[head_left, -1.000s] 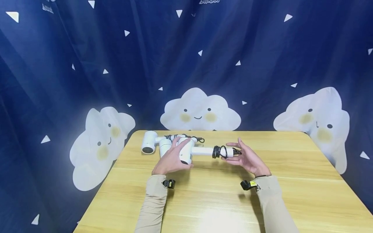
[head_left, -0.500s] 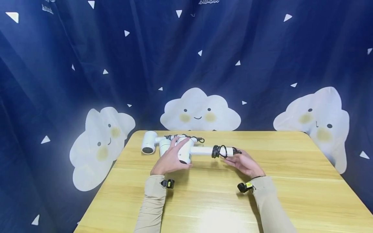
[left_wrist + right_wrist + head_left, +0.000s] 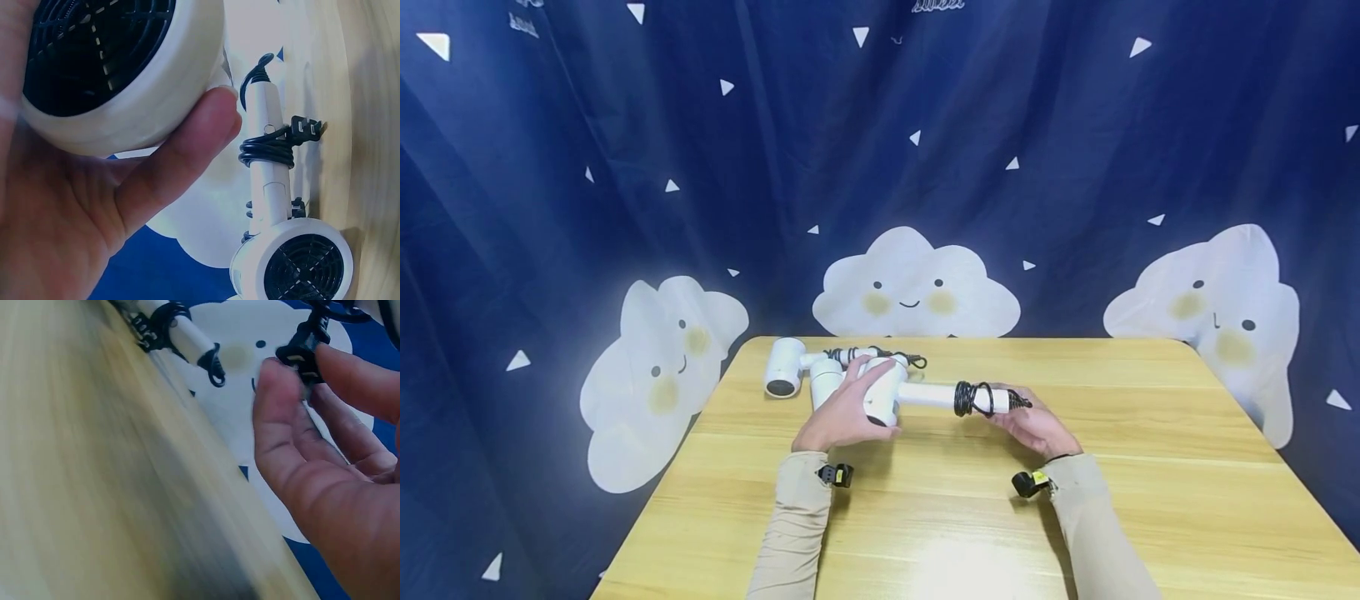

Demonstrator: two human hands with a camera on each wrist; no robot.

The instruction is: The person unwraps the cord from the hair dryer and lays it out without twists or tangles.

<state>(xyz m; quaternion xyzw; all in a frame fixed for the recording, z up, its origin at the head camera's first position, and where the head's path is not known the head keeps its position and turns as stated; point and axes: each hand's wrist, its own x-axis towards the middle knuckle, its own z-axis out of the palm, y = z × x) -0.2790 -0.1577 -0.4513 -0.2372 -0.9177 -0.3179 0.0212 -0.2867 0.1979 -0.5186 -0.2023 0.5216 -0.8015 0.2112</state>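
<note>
Left hand point(image 3: 842, 410), grip clamped round the smooth white barrel of one hair dryer point(image 3: 890, 393), holding it over the wood-grain desk point(image 3: 955, 492) toward the far edge; right hand point(image 3: 1030, 423), grip pinching a black plug point(image 3: 302, 359)! Two more dryers point(image 3: 784, 365) lie by the far-left corner, blue cloud-print curtain point(image 3: 1075, 125) behind.

I see white hair dryers point(image 3: 928, 394), black cords point(image 3: 964, 399). Curtain point(image 3: 1060, 100) navy, white triangles point(image 3: 861, 35), white clouds point(image 3: 910, 267) with yellow cheeks point(image 3: 942, 302). Tabletop point(image 3: 1150, 475) yellow wood grain; sleeves point(image 3: 796, 517) beige.
</note>
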